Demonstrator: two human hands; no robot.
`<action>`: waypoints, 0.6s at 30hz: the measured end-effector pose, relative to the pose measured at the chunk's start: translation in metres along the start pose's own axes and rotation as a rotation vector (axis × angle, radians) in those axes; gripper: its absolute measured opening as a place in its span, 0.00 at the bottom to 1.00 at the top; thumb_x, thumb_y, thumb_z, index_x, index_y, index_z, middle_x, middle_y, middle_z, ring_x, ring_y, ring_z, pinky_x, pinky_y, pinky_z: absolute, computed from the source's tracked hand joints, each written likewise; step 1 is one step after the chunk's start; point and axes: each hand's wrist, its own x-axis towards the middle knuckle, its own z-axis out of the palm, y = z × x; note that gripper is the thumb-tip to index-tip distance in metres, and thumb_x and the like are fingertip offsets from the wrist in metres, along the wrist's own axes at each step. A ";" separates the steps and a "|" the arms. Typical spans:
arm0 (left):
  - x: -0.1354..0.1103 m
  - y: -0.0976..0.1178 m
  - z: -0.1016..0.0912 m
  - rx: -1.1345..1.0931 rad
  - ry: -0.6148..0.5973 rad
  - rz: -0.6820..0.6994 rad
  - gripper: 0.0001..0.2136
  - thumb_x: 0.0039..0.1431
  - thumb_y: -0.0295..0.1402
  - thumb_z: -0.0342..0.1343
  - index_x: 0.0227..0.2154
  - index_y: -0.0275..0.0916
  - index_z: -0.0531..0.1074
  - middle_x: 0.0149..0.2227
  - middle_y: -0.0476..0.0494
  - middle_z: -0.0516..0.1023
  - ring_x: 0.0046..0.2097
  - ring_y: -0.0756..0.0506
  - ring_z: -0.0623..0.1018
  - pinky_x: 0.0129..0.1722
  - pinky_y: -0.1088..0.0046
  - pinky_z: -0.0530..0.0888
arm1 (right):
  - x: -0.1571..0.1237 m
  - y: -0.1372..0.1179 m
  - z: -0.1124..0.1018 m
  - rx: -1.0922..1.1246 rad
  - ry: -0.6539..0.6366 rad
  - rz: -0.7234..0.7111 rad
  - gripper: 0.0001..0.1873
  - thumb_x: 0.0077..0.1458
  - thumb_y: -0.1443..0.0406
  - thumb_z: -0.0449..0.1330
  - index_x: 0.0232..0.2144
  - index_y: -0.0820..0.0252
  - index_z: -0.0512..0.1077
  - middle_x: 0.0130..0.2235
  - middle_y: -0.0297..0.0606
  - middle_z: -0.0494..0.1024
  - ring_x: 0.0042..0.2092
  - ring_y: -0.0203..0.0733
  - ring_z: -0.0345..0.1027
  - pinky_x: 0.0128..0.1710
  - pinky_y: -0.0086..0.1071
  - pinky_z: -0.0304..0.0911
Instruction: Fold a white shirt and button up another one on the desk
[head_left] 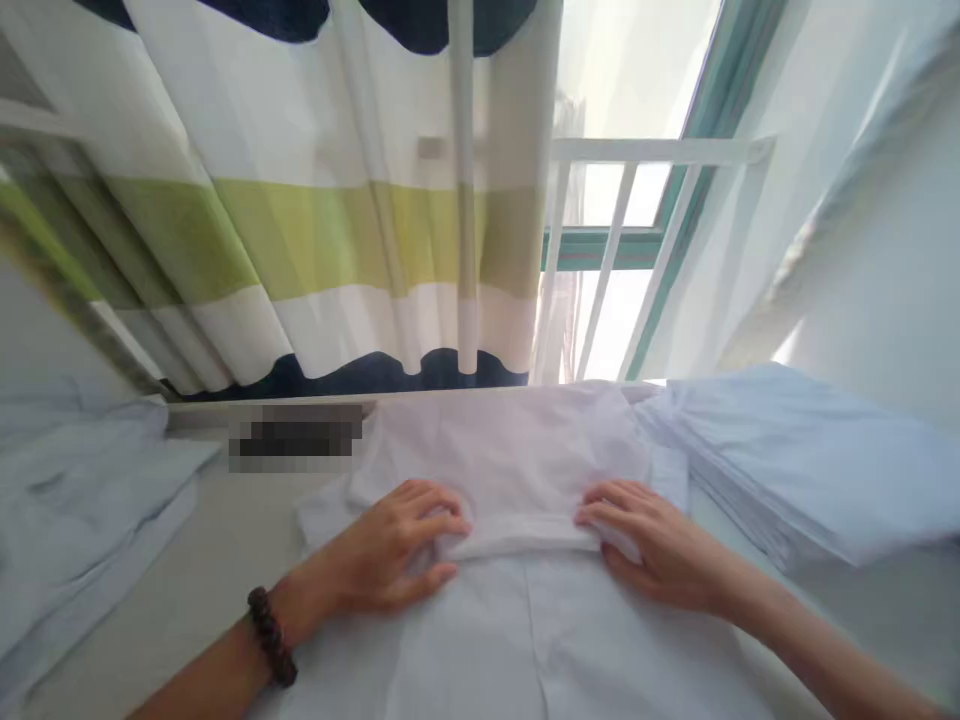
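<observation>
A white garment [480, 640] is spread in front of me, with a lengthwise seam or opening down its middle. Its far part is folded over, leaving a crosswise edge between my hands. At the left of that edge, my left hand [394, 545] has its curled fingers over the cloth and its thumb on the near side. My right hand [649, 540] grips the right end of the fold in much the same way, fingers above and thumb below. A dark beaded bracelet [271, 637] circles my left wrist.
Folded white cloths [810, 450] are stacked at the right, and more white garments [82, 530] lie at the left. Behind the pale surface [247, 520] hang striped curtains [337, 230] beside a white railing [660, 150] and window. A blurred-out dark patch [300, 437] is near the back edge.
</observation>
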 end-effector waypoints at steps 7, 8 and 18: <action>0.041 -0.022 0.001 0.045 0.239 -0.442 0.25 0.69 0.44 0.30 0.58 0.39 0.62 0.61 0.38 0.63 0.63 0.40 0.59 0.63 0.54 0.54 | 0.035 0.008 -0.012 -0.033 0.292 0.179 0.24 0.64 0.53 0.47 0.57 0.55 0.63 0.60 0.45 0.64 0.60 0.49 0.59 0.58 0.46 0.58; 0.047 -0.029 0.006 0.079 0.211 -0.496 0.26 0.68 0.45 0.30 0.61 0.38 0.59 0.64 0.38 0.59 0.65 0.39 0.56 0.64 0.52 0.51 | 0.043 0.016 -0.005 -0.093 0.317 0.211 0.26 0.64 0.52 0.45 0.58 0.57 0.62 0.61 0.47 0.62 0.61 0.50 0.56 0.60 0.48 0.55; 0.034 -0.072 0.030 0.379 0.106 -0.682 0.29 0.65 0.50 0.39 0.64 0.43 0.56 0.67 0.42 0.52 0.67 0.35 0.52 0.64 0.49 0.51 | 0.042 0.092 0.035 -0.268 0.113 0.481 0.32 0.64 0.48 0.40 0.64 0.57 0.54 0.67 0.45 0.50 0.67 0.52 0.41 0.63 0.50 0.46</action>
